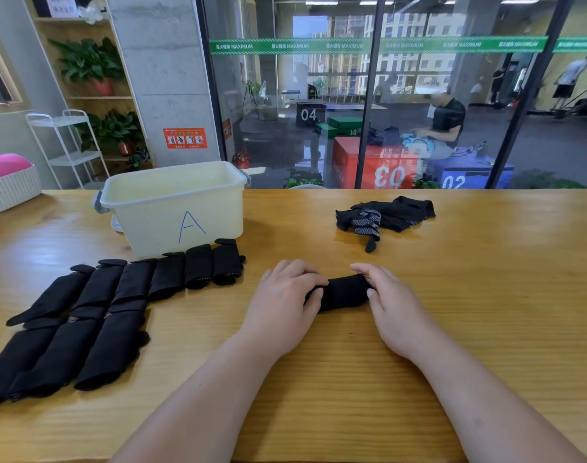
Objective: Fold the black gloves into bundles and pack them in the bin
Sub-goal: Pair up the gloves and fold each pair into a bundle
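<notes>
Both ends of the rolled glove (343,292) seem hidden under fingers.

The wooden table (452,295) carries a glove bundle (342,292) between the hands, folded bundles (95,312) and a cream bin (175,208) to their left, loose gloves (385,215) beyond the right hand (395,309).
</notes>
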### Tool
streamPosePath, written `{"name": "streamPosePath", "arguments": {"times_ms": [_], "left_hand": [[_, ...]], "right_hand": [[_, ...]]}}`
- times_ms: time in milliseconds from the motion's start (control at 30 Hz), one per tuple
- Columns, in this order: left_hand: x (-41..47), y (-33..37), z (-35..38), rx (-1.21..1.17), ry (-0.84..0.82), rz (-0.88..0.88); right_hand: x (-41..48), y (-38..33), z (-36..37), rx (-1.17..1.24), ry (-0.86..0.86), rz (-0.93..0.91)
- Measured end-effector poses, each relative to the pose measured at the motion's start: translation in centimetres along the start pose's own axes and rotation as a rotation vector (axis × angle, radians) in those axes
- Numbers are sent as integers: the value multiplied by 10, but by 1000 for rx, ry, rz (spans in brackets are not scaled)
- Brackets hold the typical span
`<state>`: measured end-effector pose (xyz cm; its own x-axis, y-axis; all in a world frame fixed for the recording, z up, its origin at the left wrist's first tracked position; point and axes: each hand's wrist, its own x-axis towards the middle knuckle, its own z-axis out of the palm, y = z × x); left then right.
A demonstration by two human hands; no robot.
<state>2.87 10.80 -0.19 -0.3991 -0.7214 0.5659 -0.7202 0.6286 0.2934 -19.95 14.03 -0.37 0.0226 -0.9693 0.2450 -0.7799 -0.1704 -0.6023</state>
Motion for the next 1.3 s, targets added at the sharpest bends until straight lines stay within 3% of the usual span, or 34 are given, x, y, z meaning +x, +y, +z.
{"name": "streamPosePath", "arguments": {"times_ms": [200, 333, 533, 633, 733, 1067, 1300], "left_hand": [[-6, 10, -5, -8, -291, 84], [-9, 14, -5, 61, -464, 52], [-9, 18, -3, 124, -532, 40], [-10, 17, -2, 132, -548, 37], [-10, 15, 0, 112, -577, 31], [-6, 11, -2, 83, -650, 20], [-17, 10, -25, 51, -659, -17]], "right_hand": [[-13, 0, -11, -129, -115, -10], [-18, -6, -15, -299, -321, -13], [-18, -10, -3, -499, -322, 25], [-17, -12, -5, -477, -229, -28], [-17, -14, -2, -464, -289, -125], [-12, -9, 1, -431, -365, -115], [-22, -16, -8, -340, -250, -161]]}}
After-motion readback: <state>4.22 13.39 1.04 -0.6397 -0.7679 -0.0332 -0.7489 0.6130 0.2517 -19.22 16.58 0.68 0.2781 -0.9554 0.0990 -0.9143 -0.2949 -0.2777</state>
